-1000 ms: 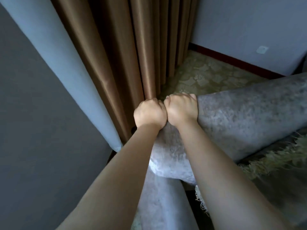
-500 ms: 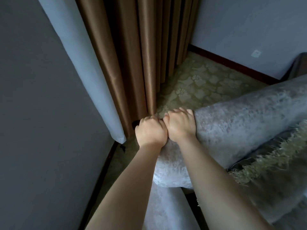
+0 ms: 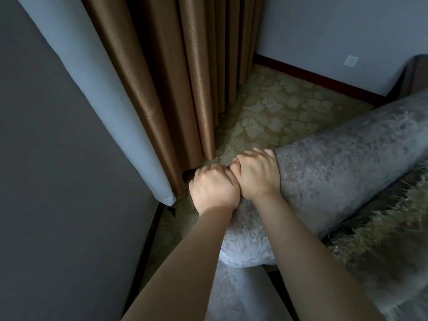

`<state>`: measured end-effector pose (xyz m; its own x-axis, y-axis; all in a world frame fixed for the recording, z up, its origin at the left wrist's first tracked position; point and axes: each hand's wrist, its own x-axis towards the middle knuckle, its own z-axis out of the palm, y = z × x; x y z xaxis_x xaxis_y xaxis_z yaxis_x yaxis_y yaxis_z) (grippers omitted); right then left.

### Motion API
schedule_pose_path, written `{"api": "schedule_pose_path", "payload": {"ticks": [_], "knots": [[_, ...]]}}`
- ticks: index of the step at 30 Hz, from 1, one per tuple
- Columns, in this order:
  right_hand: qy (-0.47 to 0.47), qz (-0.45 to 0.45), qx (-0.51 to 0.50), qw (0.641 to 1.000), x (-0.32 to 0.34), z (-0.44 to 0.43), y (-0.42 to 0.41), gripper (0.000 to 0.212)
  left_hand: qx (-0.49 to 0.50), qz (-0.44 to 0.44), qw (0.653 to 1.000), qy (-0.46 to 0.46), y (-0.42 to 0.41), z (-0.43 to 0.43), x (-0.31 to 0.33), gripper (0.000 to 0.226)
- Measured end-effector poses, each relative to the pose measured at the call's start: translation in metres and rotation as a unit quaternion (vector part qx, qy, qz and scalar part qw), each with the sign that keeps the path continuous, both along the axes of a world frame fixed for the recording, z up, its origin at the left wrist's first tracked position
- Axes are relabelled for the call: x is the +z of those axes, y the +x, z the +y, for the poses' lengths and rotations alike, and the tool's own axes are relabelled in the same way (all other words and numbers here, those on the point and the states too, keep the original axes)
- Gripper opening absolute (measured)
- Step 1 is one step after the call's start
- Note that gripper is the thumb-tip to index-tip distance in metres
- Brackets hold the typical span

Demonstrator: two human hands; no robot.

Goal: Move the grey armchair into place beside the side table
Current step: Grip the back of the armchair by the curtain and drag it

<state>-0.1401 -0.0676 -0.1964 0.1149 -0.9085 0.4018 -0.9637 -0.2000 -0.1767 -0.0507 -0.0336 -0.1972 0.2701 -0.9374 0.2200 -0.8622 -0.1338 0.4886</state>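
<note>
On the Chair's Padded End, Two Hands Hold Tight

At the near end of the grey armchair (image 3: 347,163), two hands grip its fat, soft top roll. The left hand (image 3: 214,191) and the right hand (image 3: 257,174) sit side by side and touch each other. Both hands curl their fingers over the far edge of the roll, so each one has hold of the chair. The fingertips are hidden on the far side. Two bare forearms reach up to the hands from the bottom of the view.

The armchair is in a corner of the room. Its grey roll runs from the hands out to the right edge of the view. One shaggy throw with a fringe (image 3: 382,228) lies on the chair, just right of the right arm.

Under the chair is one green-gold carpet (image 3: 278,107) with a flower pattern. Just past the hands hang two curtains: one brown curtain (image 3: 185,77) with many folds, and one pale blue curtain (image 3: 92,89) to its left. One dark grey wall (image 3: 58,205) fills the left side. On the far wall there is one white socket (image 3: 350,60) above one dark red skirting board (image 3: 312,76).
</note>
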Motion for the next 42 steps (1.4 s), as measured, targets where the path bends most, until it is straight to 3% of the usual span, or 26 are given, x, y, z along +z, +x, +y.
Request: {"api": "schedule_pose_path", "payload": {"ticks": [4,11,21,25,29,35,42], "knots": [[0.015,-0.019,0.003,1.0,0.002,-0.002,0.001,0.04,0.011,0.018,1.0,-0.006,0.0,-0.003,0.004,0.045],[0.049,0.02,0.033,0.998,0.008,0.008,-0.011,0.038,0.04,0.038,0.998,0.031,-0.011,0.008,0.012,0.028],[0.125,0.085,0.087,0.985,0.018,0.11,-0.008,0.04,0.054,0.032,0.996,0.064,-0.011,0.119,0.018,0.035],[0.112,0.074,0.068,0.989,0.014,0.112,-0.003,0.039,0.039,0.041,0.997,0.049,-0.003,0.123,0.015,0.033],[0.062,0.04,0.043,0.996,0.011,0.104,0.001,0.054,0.045,0.014,0.998,0.032,-0.001,0.111,0.005,0.033],[0.064,0.033,0.037,0.997,0.009,0.101,0.003,0.055,0.041,0.007,0.999,0.03,0.0,0.109,-0.001,0.046],[0.053,0.025,0.043,0.997,0.008,0.099,0.004,0.053,0.043,0.011,0.999,0.016,-0.001,0.107,0.001,0.042]]}}
